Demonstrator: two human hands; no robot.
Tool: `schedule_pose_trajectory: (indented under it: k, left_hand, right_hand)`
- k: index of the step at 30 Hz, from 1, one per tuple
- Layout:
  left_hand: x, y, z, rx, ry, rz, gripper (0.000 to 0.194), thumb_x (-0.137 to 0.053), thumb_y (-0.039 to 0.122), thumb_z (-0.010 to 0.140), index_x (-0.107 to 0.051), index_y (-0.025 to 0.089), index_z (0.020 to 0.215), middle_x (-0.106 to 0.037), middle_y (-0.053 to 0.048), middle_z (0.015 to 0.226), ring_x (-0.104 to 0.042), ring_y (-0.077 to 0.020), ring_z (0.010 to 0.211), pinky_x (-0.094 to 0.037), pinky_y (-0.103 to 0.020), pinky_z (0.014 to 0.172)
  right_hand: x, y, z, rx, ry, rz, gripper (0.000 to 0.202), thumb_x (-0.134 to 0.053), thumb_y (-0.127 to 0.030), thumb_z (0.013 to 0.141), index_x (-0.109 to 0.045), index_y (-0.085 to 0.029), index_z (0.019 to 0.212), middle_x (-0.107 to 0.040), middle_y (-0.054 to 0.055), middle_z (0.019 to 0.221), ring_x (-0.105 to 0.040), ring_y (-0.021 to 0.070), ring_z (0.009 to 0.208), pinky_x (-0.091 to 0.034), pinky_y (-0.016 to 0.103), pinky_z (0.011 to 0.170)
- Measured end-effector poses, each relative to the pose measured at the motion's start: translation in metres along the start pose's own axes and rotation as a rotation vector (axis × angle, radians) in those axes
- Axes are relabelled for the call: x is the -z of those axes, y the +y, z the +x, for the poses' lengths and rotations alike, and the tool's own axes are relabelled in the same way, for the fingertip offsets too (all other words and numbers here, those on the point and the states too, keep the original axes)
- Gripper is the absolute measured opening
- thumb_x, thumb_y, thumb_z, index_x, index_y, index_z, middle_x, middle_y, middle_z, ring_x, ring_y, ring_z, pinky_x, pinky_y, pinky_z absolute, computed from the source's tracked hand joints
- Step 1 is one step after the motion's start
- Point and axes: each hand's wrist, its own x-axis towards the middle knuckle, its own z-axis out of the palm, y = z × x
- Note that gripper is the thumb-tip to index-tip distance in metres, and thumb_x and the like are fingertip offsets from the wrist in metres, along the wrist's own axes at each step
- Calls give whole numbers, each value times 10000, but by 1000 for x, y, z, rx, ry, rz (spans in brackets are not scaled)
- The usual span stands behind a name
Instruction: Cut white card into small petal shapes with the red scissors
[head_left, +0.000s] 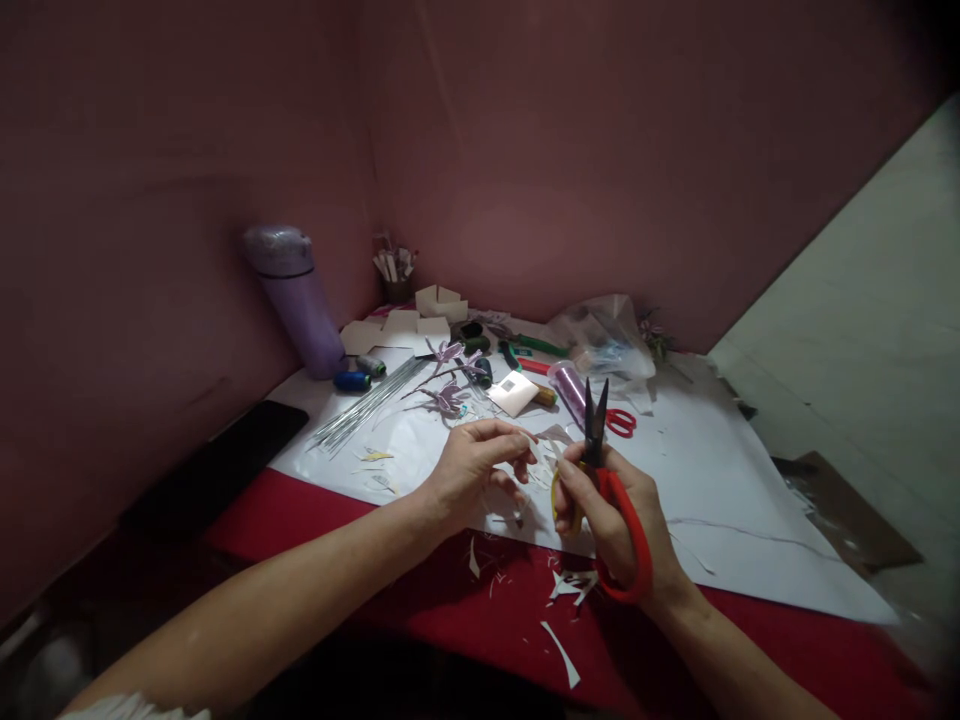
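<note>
My right hand [626,500] is closed round a pair of scissors [595,435] with red and yellow handles. Their dark blades point up and stand slightly apart. A small white strip [556,450] shows by the right thumb; whether it is gripped there I cannot tell. To the left, my left hand [480,470] is raised over the front of the white sheet [720,500], thumb and forefinger drawn together. Anything between those fingertips is too small to make out. Cut paper scraps [574,585] lie on the red cloth [420,580] below the hands.
Purple wire flowers [446,395] lie beside a bundle of thin wires [367,405]. Thread spools [352,381], a purple spool [568,390], green-handled pliers [540,345] and small red scissors [621,423] lie behind the hands. A purple bottle [296,300] and black phone [217,465] stand left.
</note>
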Motion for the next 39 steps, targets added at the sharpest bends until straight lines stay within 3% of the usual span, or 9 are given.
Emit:
schedule_pose_trajectory:
  k: [5,13,20,28,33,39]
  left_hand:
    - [0,-1,2,-17,12,-9,147,-711,220,636,-615,112,669,-589,-18,622,-516,-98,518,-448,-192,398]
    - [1,-4,4,-54,-39,-12,168,-717,181,641,-568,108,666,-662,-59,707,-584,-113,521,-486,-217,431]
    - [2,-5,5,10,-41,-65,189,-738,173,634,-605,79,730,-655,-60,691,-593,-97,521,-499,-200,486]
    - [2,-4,5,91,-155,-121,258,-718,263,695,-557,116,833,-666,-74,721,-628,-134,519,-480,-191,425]
    - [1,-4,3,95,-175,-85,253,-776,171,605,-597,82,760,-658,-70,669,-630,-129,539,-498,-190,472]
    - [1,-3,-1,126,-128,-99,175,-753,187,636,-647,89,735,-625,-38,631,-587,-99,502,-465,-177,436]
  right_hand:
    - [0,1,1,8,-7,1,181,-589,-343,829,-474,-207,861,-530,-61,513,-507,109,419,-462,224,420]
    - [0,4,3,14,-12,3,191,-597,-346,832,-473,-207,869,-534,-63,503,-502,98,417,-459,201,419]
    - [0,3,2,4,1,17,209,-612,-358,818,-474,-208,859,-534,-65,496,-501,95,412,-456,191,408]
    - [0,5,6,6,10,8,200,-608,-346,814,-475,-201,845,-536,-67,490,-509,91,392,-451,184,391]
    - [0,6,7,-7,10,15,206,-604,-352,815,-472,-201,857,-539,-68,492,-512,93,389,-451,189,387]
    - [1,5,7,-4,-11,-7,195,-596,-355,825,-478,-201,842,-535,-68,489,-507,93,381,-442,197,396]
